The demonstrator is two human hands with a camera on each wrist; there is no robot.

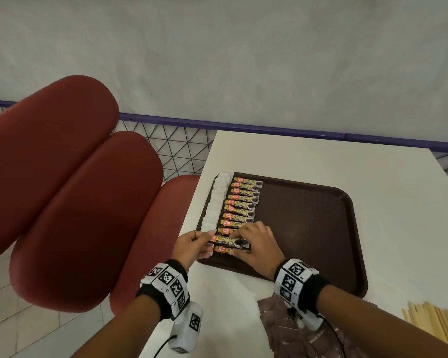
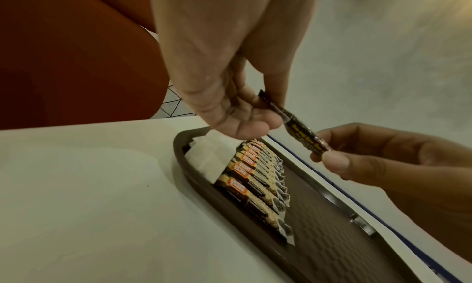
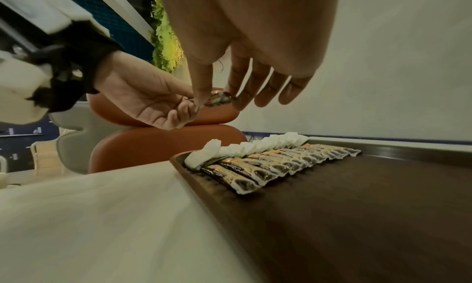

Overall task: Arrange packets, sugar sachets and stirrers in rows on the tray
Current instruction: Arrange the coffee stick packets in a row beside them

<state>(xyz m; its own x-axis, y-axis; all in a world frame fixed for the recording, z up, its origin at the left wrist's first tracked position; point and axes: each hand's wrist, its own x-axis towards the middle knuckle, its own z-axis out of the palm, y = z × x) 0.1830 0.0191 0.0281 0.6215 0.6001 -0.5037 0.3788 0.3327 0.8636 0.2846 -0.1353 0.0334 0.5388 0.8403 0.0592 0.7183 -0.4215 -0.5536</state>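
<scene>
Left hand (image 1: 192, 245) and right hand (image 1: 256, 244) fingers pinch opposite ends of one slim brown-and-gold granule packet (image 2: 297, 126), held above the dark brown plastic tray (image 1: 321, 228) on the white counter (image 1: 321, 156). Right hand hides part of the packet row (image 1: 239, 210); white sachets (image 1: 215, 202) alongside; wooden stirrers (image 1: 435, 324) cut off at frame edge.

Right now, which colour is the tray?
Dark brown. The tray shows best in the head view; its floor has a fine grid texture.

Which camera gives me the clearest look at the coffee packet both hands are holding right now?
Left wrist: the held packet hangs clear above the tray, pinched at each end by the left hand and right hand. The head view shows its printed face partly under fingers; the right wrist shows only a blurred end.
</scene>
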